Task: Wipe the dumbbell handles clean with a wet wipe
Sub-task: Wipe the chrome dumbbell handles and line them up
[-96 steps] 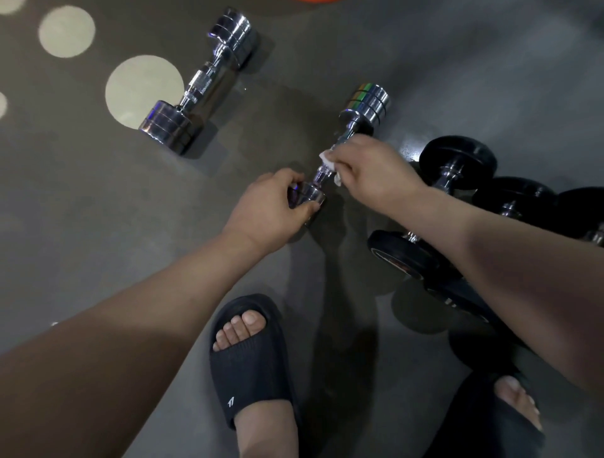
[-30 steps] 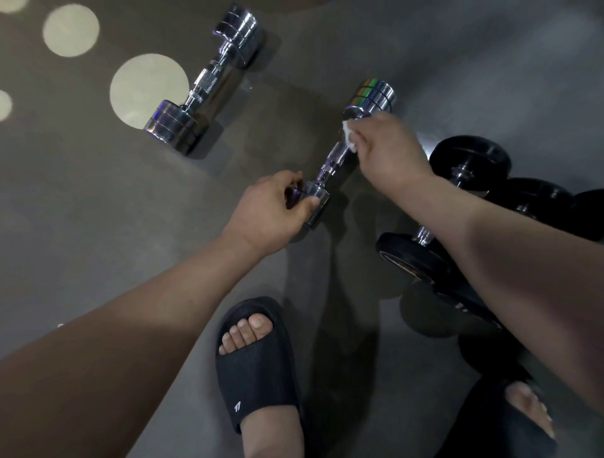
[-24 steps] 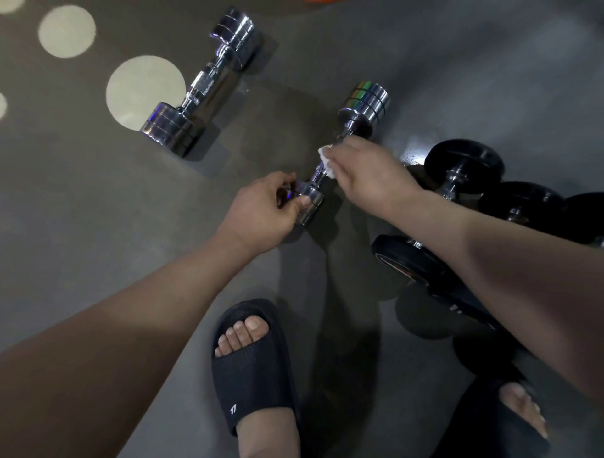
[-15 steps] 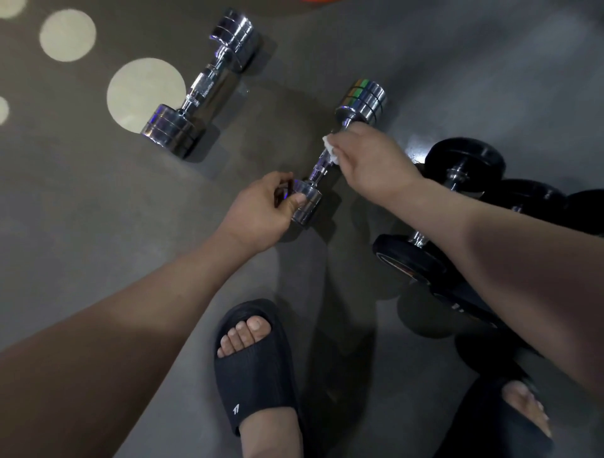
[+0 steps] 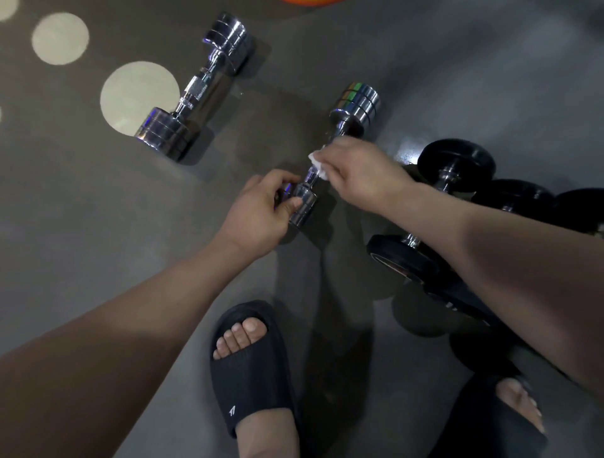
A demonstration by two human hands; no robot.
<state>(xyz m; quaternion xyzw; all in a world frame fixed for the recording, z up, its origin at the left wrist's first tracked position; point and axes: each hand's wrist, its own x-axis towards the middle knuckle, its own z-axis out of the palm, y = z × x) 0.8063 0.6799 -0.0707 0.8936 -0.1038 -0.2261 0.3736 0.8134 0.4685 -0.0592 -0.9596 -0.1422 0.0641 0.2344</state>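
Observation:
A chrome dumbbell (image 5: 354,106) lies slanted on the grey floor in the middle of the head view. My left hand (image 5: 260,212) grips its near weight end. My right hand (image 5: 359,170) holds a white wet wipe (image 5: 317,165) wrapped on the handle, near the middle, and hides most of the bar. A second chrome dumbbell (image 5: 196,91) lies apart at the upper left, untouched.
Several black dumbbells (image 5: 456,163) are stacked at the right, partly under my right forearm. My feet in black slides (image 5: 248,369) stand at the bottom. Pale round spots (image 5: 139,94) mark the floor at the upper left. An orange object (image 5: 310,2) peeks in at the top edge.
My right hand slid the wipe back and forth along the handle, up toward the far weight, then down again toward the near end. My left hand kept its grip.

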